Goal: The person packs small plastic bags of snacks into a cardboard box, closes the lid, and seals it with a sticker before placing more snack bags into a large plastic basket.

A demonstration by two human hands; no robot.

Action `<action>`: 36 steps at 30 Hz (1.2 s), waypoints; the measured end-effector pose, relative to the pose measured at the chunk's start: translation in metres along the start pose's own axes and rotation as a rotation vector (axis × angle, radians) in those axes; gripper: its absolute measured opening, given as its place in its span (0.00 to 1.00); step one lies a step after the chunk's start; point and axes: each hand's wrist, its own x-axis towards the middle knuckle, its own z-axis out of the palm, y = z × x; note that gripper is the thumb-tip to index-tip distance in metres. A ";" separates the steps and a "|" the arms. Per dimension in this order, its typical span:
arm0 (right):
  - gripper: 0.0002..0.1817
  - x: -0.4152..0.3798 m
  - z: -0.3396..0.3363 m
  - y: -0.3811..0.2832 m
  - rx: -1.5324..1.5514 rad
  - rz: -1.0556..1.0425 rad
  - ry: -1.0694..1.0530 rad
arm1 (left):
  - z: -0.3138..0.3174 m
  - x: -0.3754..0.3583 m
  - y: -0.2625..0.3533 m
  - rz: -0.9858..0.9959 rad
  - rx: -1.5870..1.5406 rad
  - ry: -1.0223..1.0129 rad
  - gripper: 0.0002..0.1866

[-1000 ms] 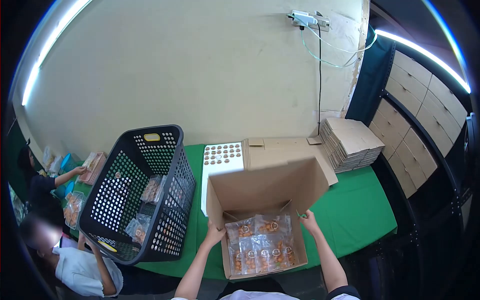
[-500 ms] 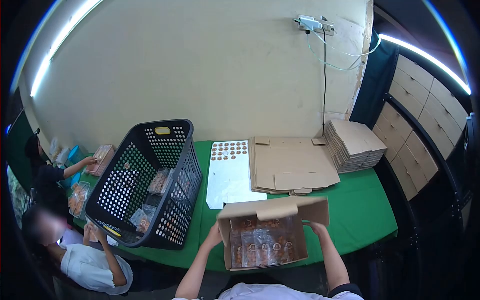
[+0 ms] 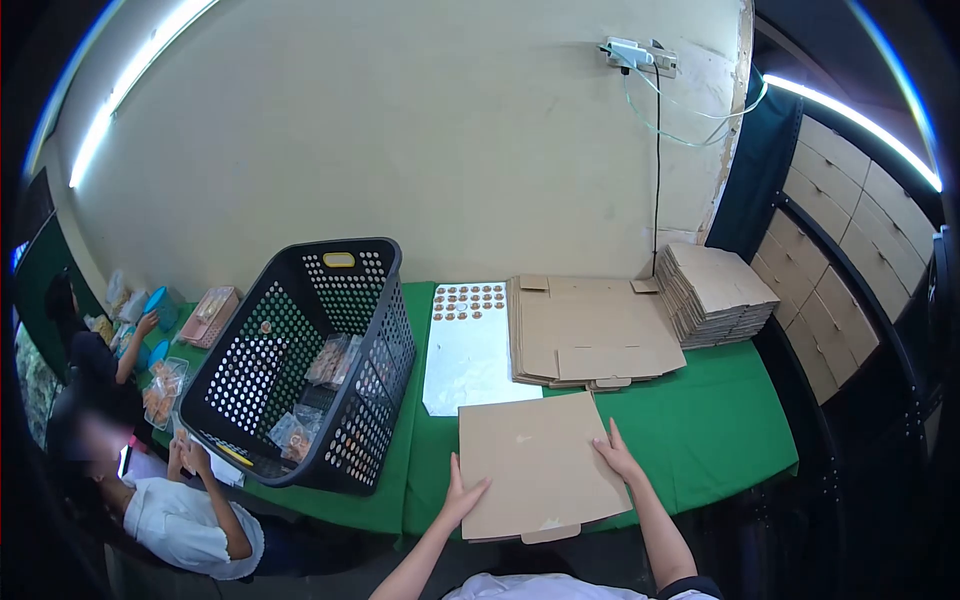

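Observation:
A cardboard box [image 3: 540, 460] is in front of me at the table's near edge, its lid now down over the top. A small front flap [image 3: 550, 534] sticks out along its near side. My left hand [image 3: 463, 493] grips the box's left side, thumb over the lid and fingers along the edge. On the opposite side, my right hand [image 3: 617, 455] holds the right edge, with fingers partly on the lid. The bags inside the box are hidden by the lid.
A black perforated basket [image 3: 385, 390] with several bags stands left. Behind the box lie a sticker sheet [image 3: 470, 360], flattened cardboard boxes [image 3: 590, 325] and a taller cardboard stack [image 3: 715, 285] on the green cloth [image 3: 740, 420]. Two people work at far left; one wears a white shirt [image 3: 185, 530].
The box's lid has come down towards me, covering the bags that showed inside. Both hands have shifted to the sides of the lid. The view has turned slightly.

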 end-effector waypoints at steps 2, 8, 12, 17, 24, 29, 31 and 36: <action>0.36 0.007 -0.003 0.010 -0.099 -0.030 -0.011 | -0.003 0.008 -0.010 -0.060 -0.040 -0.026 0.47; 0.29 0.004 0.011 0.030 -0.352 -0.190 0.188 | -0.012 0.032 -0.032 -0.021 -0.072 -0.075 0.45; 0.36 -0.007 0.027 0.045 -0.645 -0.190 0.255 | -0.009 0.019 -0.017 -0.028 -0.113 -0.062 0.44; 0.46 -0.092 0.063 -0.009 -1.099 -0.276 -0.192 | -0.013 0.019 -0.012 -0.024 -0.133 -0.098 0.44; 0.45 -0.132 0.073 -0.004 -1.233 -0.568 -0.216 | -0.014 0.019 -0.039 0.132 0.326 0.032 0.45; 0.44 -0.132 0.072 -0.002 -1.254 -0.597 -0.179 | -0.013 0.000 -0.049 0.074 0.344 0.042 0.42; 0.44 -0.133 0.071 -0.001 -1.249 -0.603 -0.175 | -0.013 -0.011 -0.045 0.054 0.321 0.043 0.42; 0.42 -0.133 0.071 -0.003 -1.256 -0.622 -0.175 | -0.019 -0.036 -0.023 -0.039 0.154 -0.036 0.42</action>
